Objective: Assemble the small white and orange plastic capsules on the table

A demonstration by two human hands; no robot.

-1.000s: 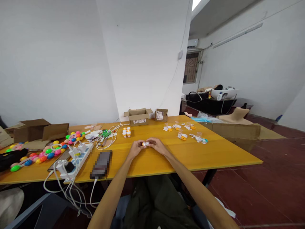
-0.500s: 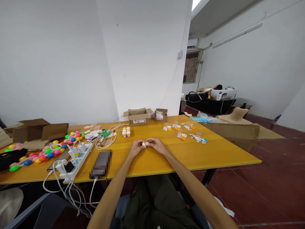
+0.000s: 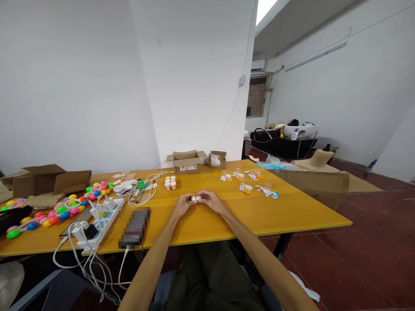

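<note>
Head view: just the one camera, looking down past both forearms at a yellow desk (image 3: pixel 292 211).
Left hand (image 3: pixel 183 204): fingers clamped on the left end of a small white-and-orange plastic piece (image 3: pixel 195 198).
Right hand (image 3: pixel 210 201): fingers closed on the right end of that same piece; fingertips partly hidden, so can't tell the exact pinch.
Where the piece is: between the two hands, near the middle of the desk; too small to make out details.
Right side of desk: loose orange discs (image 3: pixel 247 190), a teal disc (image 3: pixel 275 195), white bits and clear cups (image 3: pixel 268 185) in little clusters.
Behind left hand: a tight block of white-and-orange capped jars (image 3: pixel 170 183), upright.
Handling tip: imo steady it with the left, make small moves with the right, keep both ends lined up, and go easy; thin plastic probably slips or cracks if squeezed crooked.
</note>
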